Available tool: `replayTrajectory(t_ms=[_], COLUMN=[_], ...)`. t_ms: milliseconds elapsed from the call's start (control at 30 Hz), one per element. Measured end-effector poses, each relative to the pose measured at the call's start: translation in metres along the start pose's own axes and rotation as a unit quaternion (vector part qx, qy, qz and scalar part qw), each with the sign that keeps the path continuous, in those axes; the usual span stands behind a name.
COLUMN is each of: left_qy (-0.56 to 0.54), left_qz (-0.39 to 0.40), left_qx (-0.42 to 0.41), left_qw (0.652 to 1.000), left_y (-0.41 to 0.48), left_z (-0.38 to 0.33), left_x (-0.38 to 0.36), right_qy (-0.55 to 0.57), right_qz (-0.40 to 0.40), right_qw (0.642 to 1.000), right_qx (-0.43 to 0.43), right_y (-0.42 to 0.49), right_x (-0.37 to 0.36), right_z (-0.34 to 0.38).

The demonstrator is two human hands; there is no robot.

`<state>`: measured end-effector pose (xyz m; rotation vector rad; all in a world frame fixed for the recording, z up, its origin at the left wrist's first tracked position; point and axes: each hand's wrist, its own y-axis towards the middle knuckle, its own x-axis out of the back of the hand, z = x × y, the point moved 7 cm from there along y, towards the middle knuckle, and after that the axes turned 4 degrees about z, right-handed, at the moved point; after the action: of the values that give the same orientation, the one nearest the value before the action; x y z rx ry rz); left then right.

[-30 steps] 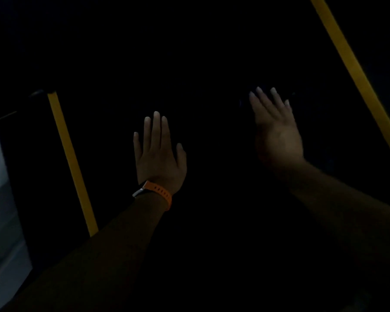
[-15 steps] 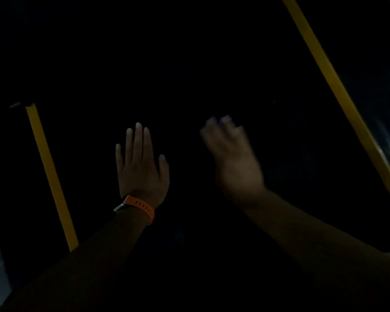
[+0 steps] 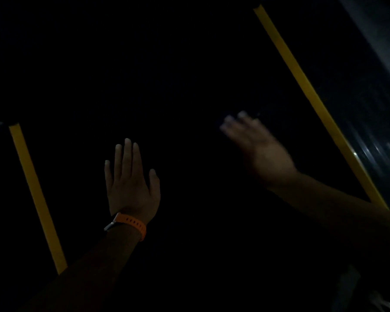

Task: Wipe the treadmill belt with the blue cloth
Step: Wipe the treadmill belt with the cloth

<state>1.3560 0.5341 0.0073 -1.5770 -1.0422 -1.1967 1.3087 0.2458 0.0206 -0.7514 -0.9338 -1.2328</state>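
The scene is very dark. The black treadmill belt [image 3: 167, 86] fills the middle of the view. My left hand [image 3: 131, 183], with an orange watch strap at the wrist, lies flat on the belt, fingers straight and together. My right hand [image 3: 257, 149] is blurred with motion over the belt's right part, its fingers stretched forward. The blue cloth cannot be made out in the dark; whether it lies under my right hand I cannot tell.
A yellow stripe [image 3: 32, 188] borders the belt on the left and another yellow stripe [image 3: 306, 86] on the right. Beyond the right stripe runs the dark, slightly shiny side rail [image 3: 374, 109].
My right hand swept left toward my left hand half a second ago and has now moved back to the right. My left hand has stayed flat on the belt.
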Motion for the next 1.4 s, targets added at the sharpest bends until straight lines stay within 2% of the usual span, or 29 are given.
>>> replayTrajectory(t_ms=[67,133,167,200,267,333,367,433,467,500,533,567,600,667,700,733,767,833,900,933,967,1033,1067,1100,1167,1233,1300,1333,1400], left_qy=[0.002,0.004,0.002,0.0,-0.002,0.0,0.0,0.0,0.001,0.002,0.003,0.006,0.011,0.021,0.02,0.015,0.009,-0.003,-0.011,-0.01,-0.005,0.006,0.004,-0.004,-0.018,-0.02,-0.013,-0.008,0.001], left_qz=[-0.002,-0.002,-0.002,-0.002,-0.005,-0.003,0.0,0.001,-0.001,-0.001,0.001,0.001,-0.001,-0.011,-0.014,-0.015,-0.013,-0.007,-0.002,-0.001,-0.002,-0.006,-0.005,-0.002,0.003,0.005,0.014,0.017,0.016], left_qx=[-0.001,0.001,0.0,-0.001,-0.002,-0.003,-0.005,-0.008,-0.008,-0.006,-0.005,-0.003,-0.003,-0.005,-0.005,-0.003,0.0,0.0,-0.002,-0.001,0.002,0.007,0.005,0.003,-0.002,-0.002,-0.002,-0.002,0.0], left_qw=[1.0,1.0,1.0,1.0,1.0,1.0,1.0,1.0,1.0,1.0,1.0,1.0,1.0,1.0,1.0,1.0,1.0,1.0,1.0,1.0,1.0,1.0,1.0,1.0,1.0,1.0,1.0,1.0,1.0], left_y=[0.0,0.0,0.0,0.0,-0.001,0.0,0.001,0.002,0.002,0.001,0.001,0.002,0.001,0.0,0.0,0.0,0.0,0.0,0.001,0.002,0.002,0.002,0.002,0.002,0.001,0.001,0.002,0.003,0.002], left_z=[0.0,0.001,0.001,0.0,0.001,0.002,0.002,0.0,0.0,0.0,0.0,0.0,0.0,0.0,0.0,-0.001,0.0,0.001,0.001,0.001,0.0,0.0,0.0,0.0,0.001,0.002,0.003,0.003,0.004], left_x=[0.0,-0.001,-0.001,-0.002,-0.001,0.0,-0.001,-0.001,-0.001,-0.001,-0.002,-0.002,-0.001,0.001,0.001,0.002,0.002,0.002,0.001,0.001,0.002,0.004,0.004,0.004,0.003,0.003,0.0,-0.001,-0.002], right_qy=[0.046,0.06,0.057,0.058,0.05,0.001,-0.012,0.024,0.051,0.061,0.054,0.047,0.037,-0.028,-0.059,-0.079,-0.074,-0.028,0.001,-0.025,-0.043,-0.046,-0.055,-0.054,-0.026,0.035,0.045,0.038,0.04], right_qz=[-0.064,-0.107,-0.114,-0.106,-0.01,0.046,0.032,-0.036,-0.08,-0.108,-0.122,-0.115,-0.079,0.045,0.078,0.068,0.043,-0.03,-0.069,-0.078,-0.065,0.041,0.074,0.054,-0.032,-0.105,-0.137,-0.143,-0.073], right_qw=[0.986,0.961,0.96,0.971,0.998,0.996,0.998,0.993,0.976,0.962,0.96,0.973,0.992,0.993,0.982,0.98,0.987,0.999,0.985,0.984,0.993,0.992,0.985,0.988,0.999,0.978,0.957,0.958,0.991], right_qx=[-0.147,-0.247,-0.249,-0.206,-0.035,0.078,0.057,-0.114,-0.196,-0.244,-0.245,-0.194,-0.094,0.108,0.16,0.171,0.133,-0.031,-0.161,-0.158,-0.089,0.11,0.148,0.132,-0.025,-0.176,-0.252,-0.247,-0.106], right_y=[-0.011,-0.019,-0.016,-0.011,-0.005,-0.007,-0.007,-0.011,-0.015,-0.015,-0.01,-0.004,0.003,0.003,0.005,0.011,0.02,0.032,0.036,0.039,0.039,0.027,0.019,0.015,0.008,-0.011,-0.014,-0.013,-0.009], right_x=[0.033,0.038,0.029,0.017,-0.019,-0.018,-0.007,0.021,0.029,0.026,0.015,-0.004,-0.027,-0.065,-0.068,-0.061,-0.05,-0.02,-0.012,-0.017,-0.03,-0.059,-0.059,-0.045,-0.004,0.035,0.033,0.022,-0.016], right_z=[-0.05,-0.055,-0.038,-0.014,0.039,0.039,0.018,-0.033,-0.046,-0.04,-0.017,0.016,0.057,0.119,0.122,0.11,0.088,0.032,0.013,0.029,0.057,0.104,0.098,0.075,0.004,-0.052,-0.045,-0.023,0.032])
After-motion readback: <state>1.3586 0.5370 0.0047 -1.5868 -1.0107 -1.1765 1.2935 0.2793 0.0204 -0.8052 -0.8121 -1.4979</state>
